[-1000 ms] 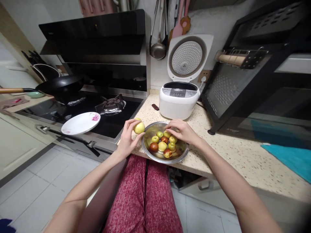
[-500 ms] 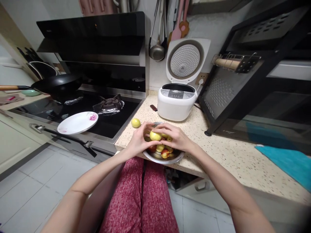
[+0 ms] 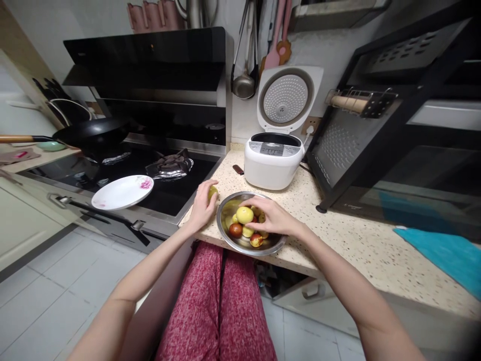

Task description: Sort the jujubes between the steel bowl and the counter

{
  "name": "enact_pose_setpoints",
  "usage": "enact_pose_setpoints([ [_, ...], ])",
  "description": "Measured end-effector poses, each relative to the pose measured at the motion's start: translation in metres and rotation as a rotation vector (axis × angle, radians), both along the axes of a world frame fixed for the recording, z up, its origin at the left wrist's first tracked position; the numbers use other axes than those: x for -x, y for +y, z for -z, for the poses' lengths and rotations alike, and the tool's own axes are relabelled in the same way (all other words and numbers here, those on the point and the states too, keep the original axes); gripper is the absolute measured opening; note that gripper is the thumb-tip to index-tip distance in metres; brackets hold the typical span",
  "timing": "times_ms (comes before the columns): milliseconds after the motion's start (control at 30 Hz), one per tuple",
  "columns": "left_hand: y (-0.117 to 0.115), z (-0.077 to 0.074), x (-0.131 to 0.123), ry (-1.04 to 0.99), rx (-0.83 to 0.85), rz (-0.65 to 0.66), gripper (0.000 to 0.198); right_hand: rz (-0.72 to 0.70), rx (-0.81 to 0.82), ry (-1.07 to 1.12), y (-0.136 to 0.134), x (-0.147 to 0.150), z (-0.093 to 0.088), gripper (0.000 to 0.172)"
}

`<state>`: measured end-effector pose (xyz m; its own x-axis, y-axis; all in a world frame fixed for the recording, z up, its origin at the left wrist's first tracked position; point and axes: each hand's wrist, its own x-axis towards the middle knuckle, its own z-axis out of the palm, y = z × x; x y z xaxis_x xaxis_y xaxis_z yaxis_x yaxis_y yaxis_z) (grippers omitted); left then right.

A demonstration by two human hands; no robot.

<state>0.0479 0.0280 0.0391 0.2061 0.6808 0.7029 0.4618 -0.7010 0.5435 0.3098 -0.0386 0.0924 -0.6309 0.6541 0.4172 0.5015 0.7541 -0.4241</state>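
Note:
A steel bowl (image 3: 251, 249) holds several jujubes, some yellow-green and some red-brown. Over the bowl's right side, my right hand (image 3: 276, 216) has its thumb and fingers closed about a yellow-green jujube (image 3: 244, 215) on top of the pile. A red-brown jujube (image 3: 236, 230) and a mottled red-yellow one (image 3: 256, 240) lie below it. Left of the bowl, on the counter, my left hand (image 3: 203, 208) curls its thumb and fingers round another yellow-green jujube (image 3: 213, 192), which is partly hidden by the hand.
Behind the bowl stands a white rice cooker (image 3: 273, 168) with its lid raised. A floral white plate (image 3: 122, 193) rests at the front of the stove, and a black wok (image 3: 92, 131) sits on the far burner. A teal cloth (image 3: 441, 255) hangs over the counter at right.
My left hand has moved left, out of the bowl, to the jujube on the counter. My right hand stays at the top jujube in the bowl.

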Motion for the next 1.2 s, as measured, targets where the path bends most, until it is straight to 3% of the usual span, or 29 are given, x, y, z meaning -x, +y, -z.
enact_pose_setpoints([
  [100,0.014,0.011,0.008,0.102,0.038,-0.051,0.036,0.009,0.021,-0.031,0.000,-0.001,0.000,0.042],
  [267,0.018,0.020,0.012,0.235,0.099,-0.059,0.048,0.052,-0.001,-0.070,0.000,-0.003,-0.001,0.043],
  [567,0.027,0.026,0.023,0.218,0.135,-0.059,0.045,0.032,0.005,-0.068,0.001,-0.004,0.000,0.048],
  [733,0.017,0.014,0.018,0.086,0.099,-0.014,0.040,0.039,-0.009,0.022,0.001,-0.003,-0.002,0.054],
  [967,-0.017,-0.009,0.005,-0.146,-0.099,0.086,0.045,0.108,-0.096,0.259,-0.002,-0.004,-0.006,0.030],
  [1067,-0.036,-0.017,0.001,-0.139,-0.113,0.180,0.050,0.066,-0.101,0.275,-0.004,-0.001,-0.006,0.030],
  [1200,-0.060,-0.029,-0.006,-0.012,-0.221,0.202,0.051,-0.041,-0.038,0.279,-0.007,0.006,-0.004,0.047],
])
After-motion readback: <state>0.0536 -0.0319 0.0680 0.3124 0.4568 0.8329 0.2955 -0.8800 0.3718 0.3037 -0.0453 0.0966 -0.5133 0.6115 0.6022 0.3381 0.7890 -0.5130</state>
